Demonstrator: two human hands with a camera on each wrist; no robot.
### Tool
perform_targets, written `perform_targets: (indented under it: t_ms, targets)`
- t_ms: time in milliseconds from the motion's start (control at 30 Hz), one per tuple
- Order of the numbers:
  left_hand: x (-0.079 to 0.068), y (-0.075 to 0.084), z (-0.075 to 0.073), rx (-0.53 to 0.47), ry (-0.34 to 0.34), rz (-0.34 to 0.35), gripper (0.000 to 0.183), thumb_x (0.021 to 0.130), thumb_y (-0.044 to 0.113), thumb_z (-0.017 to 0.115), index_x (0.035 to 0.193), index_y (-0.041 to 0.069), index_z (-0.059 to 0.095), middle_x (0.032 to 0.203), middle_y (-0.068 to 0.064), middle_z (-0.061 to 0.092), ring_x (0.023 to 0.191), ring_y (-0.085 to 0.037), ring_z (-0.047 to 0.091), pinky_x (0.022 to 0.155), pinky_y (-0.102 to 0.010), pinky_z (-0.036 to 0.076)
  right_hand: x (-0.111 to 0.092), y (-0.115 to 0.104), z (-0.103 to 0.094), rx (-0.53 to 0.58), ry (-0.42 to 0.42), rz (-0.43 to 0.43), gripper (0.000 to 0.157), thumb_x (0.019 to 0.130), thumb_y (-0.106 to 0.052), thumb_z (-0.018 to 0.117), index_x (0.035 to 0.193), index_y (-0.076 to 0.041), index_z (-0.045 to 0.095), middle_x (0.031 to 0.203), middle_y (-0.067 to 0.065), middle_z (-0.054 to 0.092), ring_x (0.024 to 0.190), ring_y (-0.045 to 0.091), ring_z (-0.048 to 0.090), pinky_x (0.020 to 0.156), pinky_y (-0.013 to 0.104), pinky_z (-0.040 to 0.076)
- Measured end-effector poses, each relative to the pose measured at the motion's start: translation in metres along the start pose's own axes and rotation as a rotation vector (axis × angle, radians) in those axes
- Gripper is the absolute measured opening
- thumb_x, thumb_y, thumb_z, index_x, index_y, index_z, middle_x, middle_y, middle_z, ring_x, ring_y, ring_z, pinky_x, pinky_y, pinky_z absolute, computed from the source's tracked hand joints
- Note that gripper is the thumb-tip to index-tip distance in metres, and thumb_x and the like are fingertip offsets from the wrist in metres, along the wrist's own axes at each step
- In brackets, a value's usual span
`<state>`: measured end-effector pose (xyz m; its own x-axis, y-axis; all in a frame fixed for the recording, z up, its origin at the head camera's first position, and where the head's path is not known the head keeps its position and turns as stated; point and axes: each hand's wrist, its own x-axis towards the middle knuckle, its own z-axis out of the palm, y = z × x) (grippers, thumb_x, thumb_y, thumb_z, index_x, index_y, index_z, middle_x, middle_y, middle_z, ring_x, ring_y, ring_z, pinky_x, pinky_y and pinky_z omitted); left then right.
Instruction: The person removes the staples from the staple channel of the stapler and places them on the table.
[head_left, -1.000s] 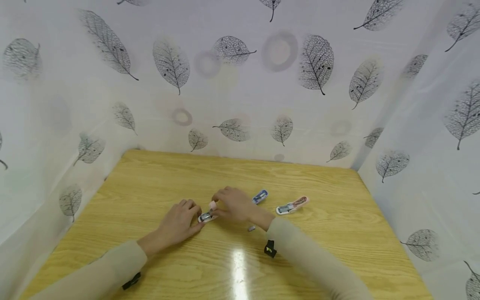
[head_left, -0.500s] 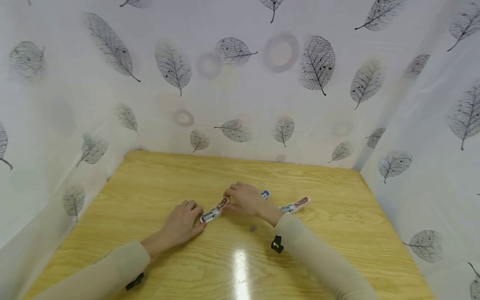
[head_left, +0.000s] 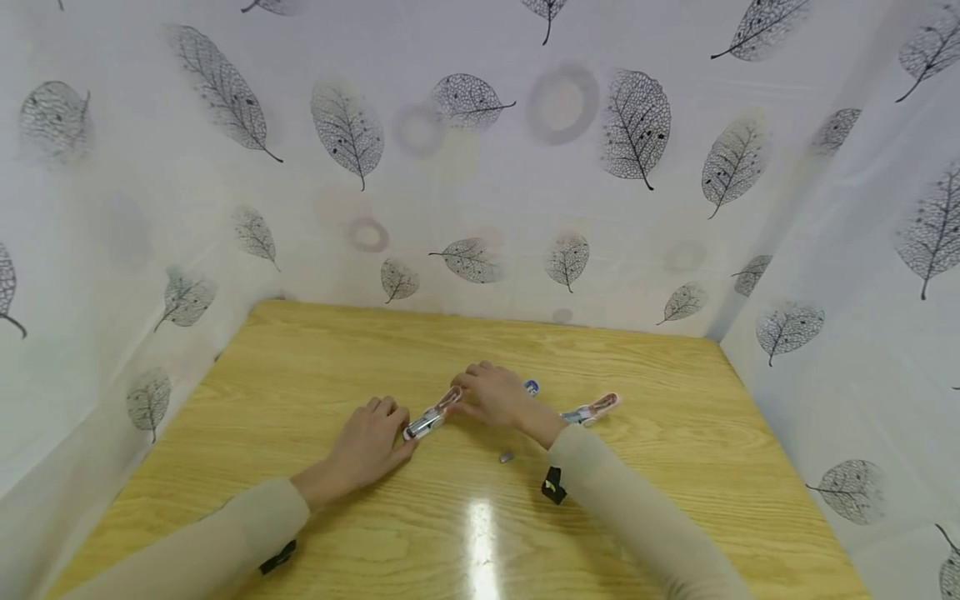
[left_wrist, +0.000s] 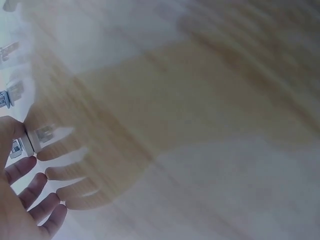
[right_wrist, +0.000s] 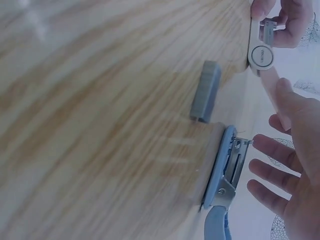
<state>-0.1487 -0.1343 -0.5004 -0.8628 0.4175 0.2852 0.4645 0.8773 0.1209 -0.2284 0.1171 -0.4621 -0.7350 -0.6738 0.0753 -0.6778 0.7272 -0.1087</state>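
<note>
Between my two hands a small pink-and-white stapler (head_left: pixel 426 423) lies folded open, its pink upper arm swung away from the white base. My left hand (head_left: pixel 369 443) pinches the white base end with thumb and index finger, seen also in the left wrist view. At the other end, my right hand (head_left: pixel 492 395) holds the pink arm, thumb against it in the right wrist view; its other fingers spread loosely. A grey strip of staples (right_wrist: pixel 206 92) lies on the wood close by. Partly behind the right hand is an opened blue stapler (right_wrist: pixel 220 172).
A second opened pink-and-white stapler (head_left: pixel 596 409) lies right of the right wrist. The wood-grain table (head_left: pixel 360 350) meets a leaf-print curtain (head_left: pixel 480 200) at its back and sides.
The stapler's pink arm has swung up and away from the base until the stapler lies opened out. My right hand has moved right and slightly back with it; the left keeps its grip.
</note>
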Motion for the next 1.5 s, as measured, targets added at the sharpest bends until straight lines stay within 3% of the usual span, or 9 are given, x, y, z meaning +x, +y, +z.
perform_targets:
  t_ms: [233, 467, 733, 867, 967, 1033, 1233, 1500]
  targets:
    - [0.003, 0.000, 0.000, -0.012, -0.001, -0.014, 0.029, 0.089, 0.036, 0.082, 0.095, 0.012, 0.068, 0.091, -0.005, 0.064, 0.079, -0.019, 0.054, 0.067, -0.033, 0.048, -0.008, -0.005, -0.008, 0.111, 0.066, 0.042, 0.041, 0.100, -0.043, 0.071, 0.130, -0.015, 0.070, 0.122, 0.003, 0.074, 0.112, 0.021, 0.071, 0.094, 0.038, 0.060]
    - [0.002, 0.001, -0.004, -0.026, 0.008, -0.013, 0.030, 0.088, 0.035, 0.083, 0.095, 0.011, 0.068, 0.090, -0.005, 0.063, 0.078, -0.018, 0.052, 0.067, -0.033, 0.047, -0.022, -0.016, -0.010, 0.318, 0.147, 0.167, 0.035, 0.101, -0.037, 0.071, 0.125, -0.013, 0.072, 0.116, 0.005, 0.077, 0.101, 0.020, 0.073, 0.086, 0.035, 0.061]
    - [0.003, 0.000, -0.003, -0.022, 0.005, -0.008, 0.028, 0.089, 0.034, 0.083, 0.094, 0.012, 0.067, 0.089, -0.004, 0.062, 0.077, -0.017, 0.051, 0.066, -0.031, 0.046, -0.025, -0.031, -0.012, 0.688, 0.158, 0.307, 0.019, 0.098, -0.023, 0.075, 0.108, -0.007, 0.078, 0.096, 0.008, 0.078, 0.076, 0.010, 0.067, 0.065, 0.021, 0.054]
    - [0.003, 0.000, -0.003, -0.023, 0.003, -0.008, 0.028, 0.089, 0.034, 0.083, 0.094, 0.012, 0.066, 0.089, -0.004, 0.061, 0.077, -0.017, 0.049, 0.065, -0.031, 0.044, -0.020, -0.039, -0.009, 0.922, 0.107, 0.363, 0.018, 0.097, -0.016, 0.075, 0.104, 0.001, 0.078, 0.094, 0.017, 0.079, 0.071, 0.013, 0.071, 0.062, 0.025, 0.059]
    - [0.003, 0.000, -0.003, -0.019, -0.002, -0.012, 0.028, 0.089, 0.034, 0.082, 0.094, 0.013, 0.065, 0.088, -0.003, 0.060, 0.076, -0.017, 0.048, 0.064, -0.031, 0.043, -0.014, -0.046, -0.004, 1.032, 0.083, 0.415, 0.019, 0.097, -0.014, 0.076, 0.104, 0.003, 0.078, 0.093, 0.020, 0.079, 0.069, 0.017, 0.074, 0.062, 0.030, 0.062]
    - [0.003, 0.000, -0.003, -0.017, -0.003, -0.014, 0.028, 0.089, 0.035, 0.082, 0.094, 0.013, 0.064, 0.087, -0.003, 0.059, 0.076, -0.017, 0.048, 0.064, -0.031, 0.042, -0.010, -0.051, 0.001, 1.018, 0.088, 0.425, 0.018, 0.096, -0.014, 0.077, 0.103, 0.002, 0.080, 0.092, 0.018, 0.079, 0.067, 0.013, 0.072, 0.061, 0.028, 0.060]
    - [0.001, 0.002, -0.004, -0.005, 0.004, -0.009, 0.028, 0.091, 0.036, 0.082, 0.093, 0.014, 0.064, 0.086, -0.003, 0.058, 0.075, -0.019, 0.048, 0.064, -0.031, 0.043, -0.003, -0.064, 0.013, 0.841, 0.106, 0.381, 0.014, 0.095, -0.018, 0.079, 0.098, -0.005, 0.084, 0.098, 0.011, 0.081, 0.074, 0.003, 0.063, 0.064, 0.018, 0.052]
    - [0.000, 0.003, -0.002, 0.002, 0.017, 0.003, 0.029, 0.091, 0.036, 0.082, 0.093, 0.013, 0.064, 0.086, -0.004, 0.057, 0.075, -0.020, 0.049, 0.064, -0.032, 0.044, -0.002, -0.073, 0.015, 0.869, 0.078, 0.436, 0.014, 0.096, -0.017, 0.077, 0.099, -0.005, 0.084, 0.089, 0.008, 0.080, 0.063, 0.006, 0.067, 0.057, 0.020, 0.053]
